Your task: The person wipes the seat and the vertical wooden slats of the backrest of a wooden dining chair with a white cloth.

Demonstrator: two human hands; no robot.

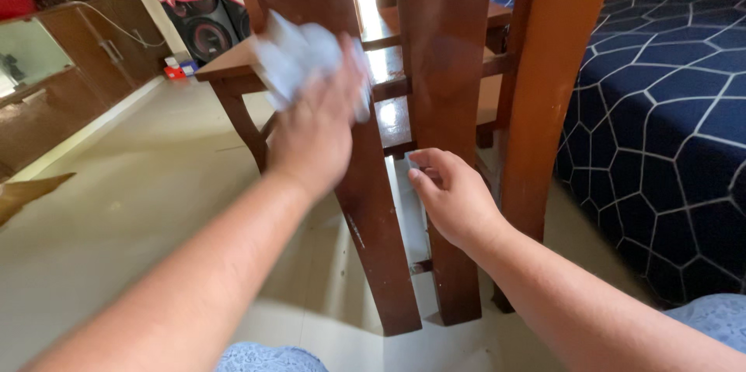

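My left hand (315,127) is blurred with motion and presses a crumpled pale cloth (299,53) against a dark brown wooden chair leg (373,216). My right hand (451,193) grips the neighbouring wooden leg (447,53), with its fingers curled round the leg's inner edge at mid height. Both legs stand on the pale floor. A lighter brown wooden post (544,84) rises just right of my right hand.
A bed with a navy cover patterned in white lines (668,108) fills the right side. More wooden chair seats and rungs (388,76) stand behind the legs. A black speaker (206,26) and brown cabinets (70,69) line the far left wall.
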